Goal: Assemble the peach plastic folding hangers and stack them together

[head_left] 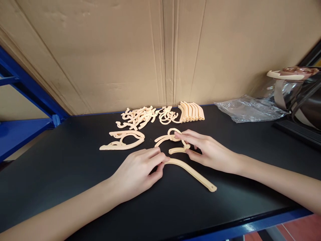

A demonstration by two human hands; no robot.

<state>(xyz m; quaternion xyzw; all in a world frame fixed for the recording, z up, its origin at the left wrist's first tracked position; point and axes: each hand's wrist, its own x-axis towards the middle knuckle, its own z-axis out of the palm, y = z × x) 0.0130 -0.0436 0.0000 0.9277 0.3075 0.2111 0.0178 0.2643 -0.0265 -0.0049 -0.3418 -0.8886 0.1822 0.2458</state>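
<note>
On the black tabletop (75, 187) my left hand (139, 172) pinches one end of a long curved cream plastic arm (193, 173) that lies flat and runs to the right. My right hand (208, 150) rests beside it, its fingers closed on a small cream hook piece (178, 150) with a ring-shaped part (173, 134) just beyond the fingertips. Both hands are close together near the table's middle.
Behind the hands lie a pair of joined cream pieces (122, 140), a heap of hook parts (140, 117), more hooks (168, 116) and a row of stacked curved arms (192, 111). A crumpled clear plastic bag (248, 108) sits at the back right. Cardboard (150, 50) forms the back wall.
</note>
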